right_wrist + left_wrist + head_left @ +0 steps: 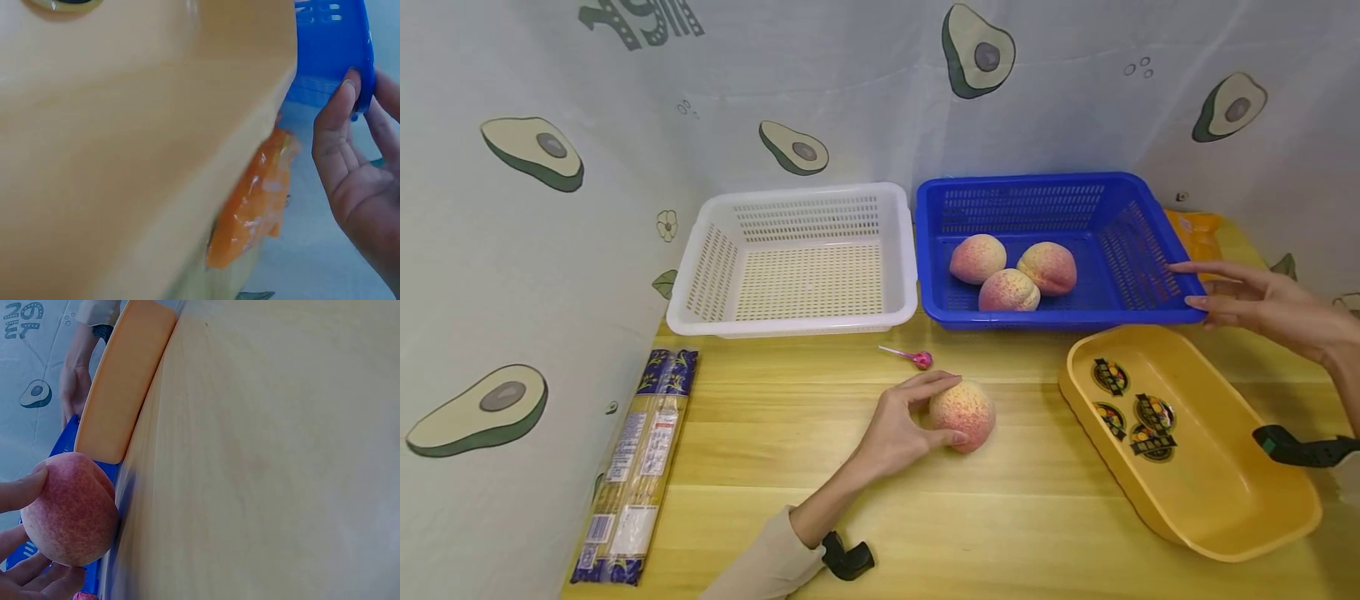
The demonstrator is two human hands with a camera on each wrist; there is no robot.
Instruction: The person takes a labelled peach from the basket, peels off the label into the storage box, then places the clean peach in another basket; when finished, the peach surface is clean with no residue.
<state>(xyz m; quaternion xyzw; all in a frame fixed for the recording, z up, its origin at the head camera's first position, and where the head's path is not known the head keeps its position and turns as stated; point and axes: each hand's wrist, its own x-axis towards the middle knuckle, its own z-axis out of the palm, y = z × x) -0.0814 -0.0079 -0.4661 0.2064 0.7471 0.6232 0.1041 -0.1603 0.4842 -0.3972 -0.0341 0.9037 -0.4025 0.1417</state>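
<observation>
My left hand (897, 432) grips a pink-and-yellow peach (964, 415) at the middle of the wooden table, thumb on its near side and fingers on its far side. The left wrist view has this peach (72, 509) up close between thumb and fingers. At the right, my right hand (1273, 307) pinches the rim of a blue plastic basket (1060, 318). Seen from the right wrist, the thumb (337, 109) lies inside that rim, with fingers outside. Three more peaches (1009, 290) sit together in the left half of the blue basket.
A white basket (790, 323) stands left of the blue one. A yellow tray (1232, 479) with round stickers lies at the right, an orange packet (1198, 233) behind it. Before the baskets is a pink lollipop (922, 360); noodle packs (638, 458) lie at far left.
</observation>
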